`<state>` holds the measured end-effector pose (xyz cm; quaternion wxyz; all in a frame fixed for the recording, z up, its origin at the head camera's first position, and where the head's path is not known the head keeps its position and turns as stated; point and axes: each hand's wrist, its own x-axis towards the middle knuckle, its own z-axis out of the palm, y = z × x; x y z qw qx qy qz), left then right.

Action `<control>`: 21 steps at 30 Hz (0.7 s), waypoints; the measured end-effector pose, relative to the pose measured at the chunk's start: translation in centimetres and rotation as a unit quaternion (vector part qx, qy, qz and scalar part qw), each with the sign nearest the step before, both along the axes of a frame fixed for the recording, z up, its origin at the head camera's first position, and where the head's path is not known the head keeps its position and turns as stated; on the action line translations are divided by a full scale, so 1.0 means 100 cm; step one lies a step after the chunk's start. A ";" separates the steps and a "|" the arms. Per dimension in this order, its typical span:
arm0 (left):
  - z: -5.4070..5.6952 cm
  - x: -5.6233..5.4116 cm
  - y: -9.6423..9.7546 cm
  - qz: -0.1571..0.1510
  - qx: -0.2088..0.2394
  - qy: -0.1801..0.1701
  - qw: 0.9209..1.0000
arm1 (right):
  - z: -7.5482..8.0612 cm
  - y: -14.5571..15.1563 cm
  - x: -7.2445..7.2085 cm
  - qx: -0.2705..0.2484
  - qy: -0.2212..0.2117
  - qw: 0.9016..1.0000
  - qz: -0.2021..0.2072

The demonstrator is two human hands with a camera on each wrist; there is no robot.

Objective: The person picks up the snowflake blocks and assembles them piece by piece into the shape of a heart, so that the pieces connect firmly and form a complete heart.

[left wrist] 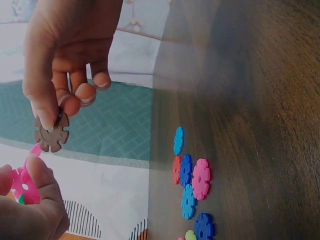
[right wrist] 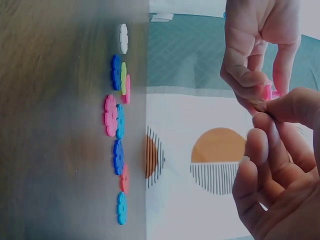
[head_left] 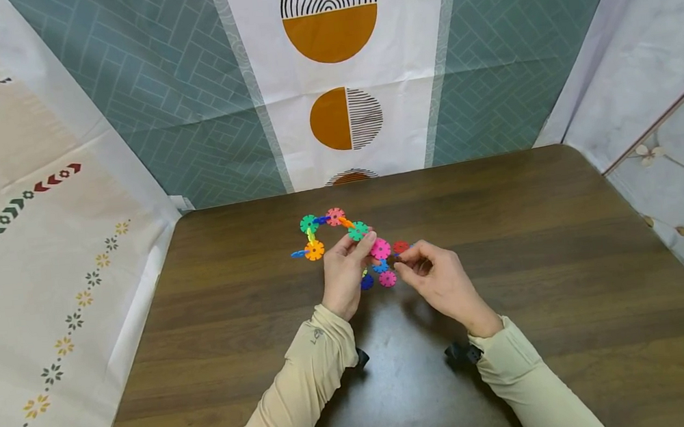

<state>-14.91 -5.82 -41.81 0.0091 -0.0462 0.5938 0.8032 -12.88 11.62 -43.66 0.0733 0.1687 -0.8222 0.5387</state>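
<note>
Two pale sleeves come in from the near edge, the left sleeve point(head_left: 297, 389) and the right sleeve point(head_left: 537, 380) both slanting inward, so that the forearms converge over the surface point(head_left: 220, 363). A dark wrist camera point(head_left: 362, 358) sits on the inner side of the left wrist, and a matching device point(head_left: 473, 353) on the inner side of the right.

The right hand point(head_left: 441, 279) reaches forward and to the left. Its thumb and index finger pinch a brown disc point(left wrist: 58, 138) by the rim, while the other fingers curl loosely, apart from one another. The left hand point(head_left: 345, 275) points forward and a little to the right, its thumb and fingers pinching a bright pink disc point(head_left: 380, 249) at one end of a linked chain. Both hands are raised above the surface, with the brown disc just beside the pink end; whether the two touch, I cannot tell.

Loose discs lie flat beneath and near the hands, among them a dark blue disc point(right wrist: 116, 72), a white disc point(right wrist: 124, 39) and a red disc point(head_left: 401, 246). Farther off, the chain point(head_left: 314, 250) bends round to the left, through green, coral and orange pieces to a blue one. Beyond the surface hangs a teal-and-white cloth point(head_left: 180, 71).
</note>
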 end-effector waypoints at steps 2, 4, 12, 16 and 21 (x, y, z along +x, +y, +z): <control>0.000 0.000 0.001 0.000 0.000 0.000 1.000 | 0.000 0.000 0.001 -0.009 0.003 1.000 0.000; 0.000 0.000 0.001 0.002 -0.001 -0.001 1.000 | 0.000 -0.001 0.001 -0.013 0.009 1.000 -0.002; 0.001 0.003 0.005 0.000 -0.009 0.001 1.000 | 0.004 -0.006 0.001 0.014 0.081 0.997 -0.011; 0.001 0.002 0.007 -0.001 -0.021 0.001 1.000 | 0.007 -0.006 0.001 0.038 0.124 0.992 -0.003; 0.003 0.001 0.007 -0.003 -0.040 -0.011 0.999 | 0.008 -0.005 0.000 0.056 0.142 0.988 0.003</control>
